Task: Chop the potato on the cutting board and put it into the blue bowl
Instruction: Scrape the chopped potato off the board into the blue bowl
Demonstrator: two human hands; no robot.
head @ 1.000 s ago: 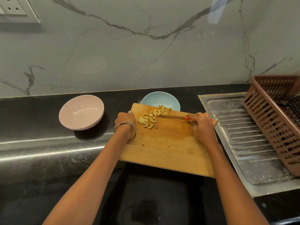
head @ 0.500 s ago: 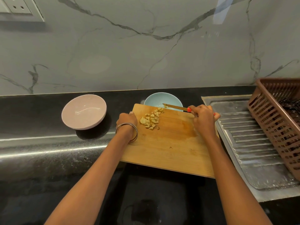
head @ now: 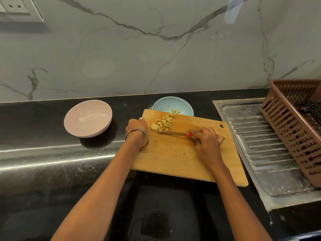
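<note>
Marble-patterned wall (head: 156, 49): pale grey, glossy, dark veins, socket plate (head: 19, 7) at upper left. Black stone counter (head: 43, 171): polished, speckled, rounded front edge. Steel drainboard (head: 257, 145) at right: ribbed, dull, wet-looking. Brown plastic basket (head: 295, 129) on drainboard: slatted walls, rectangular, contents not identifiable. Wooden cutting board (head: 173, 157): light, rectangular, hanging hole at far right corner, long axis running left to right, far left corner lying over near rim of blue bowl. Both forearms extended forward from bottom of frame, bare, converging on board. Pink bowl (head: 88, 118) left of board: round, smooth, glazed, tilted toward camera, apart from board. Blue bowl (head: 172, 106) behind board: round, pale, glossy, a few potato bits visible inside at near edge. Right hand (head: 207, 142): knuckles up, fingers curled round knife handle, ring on one finger. Left hand (head: 137, 126): at left edge of board, fingers curled over edge, gripping board; metal bangles (head: 137, 138) on wrist. Chopped potato (head: 162, 123): small pale yellow cubes, irregular, heaped at far left corner of board, heap trailing toward blue bowl. Knife (head: 175, 134): thin blade, red collar at handle, long axis left to right, tip pointing left, blade lying against near side of potato heap.
</note>
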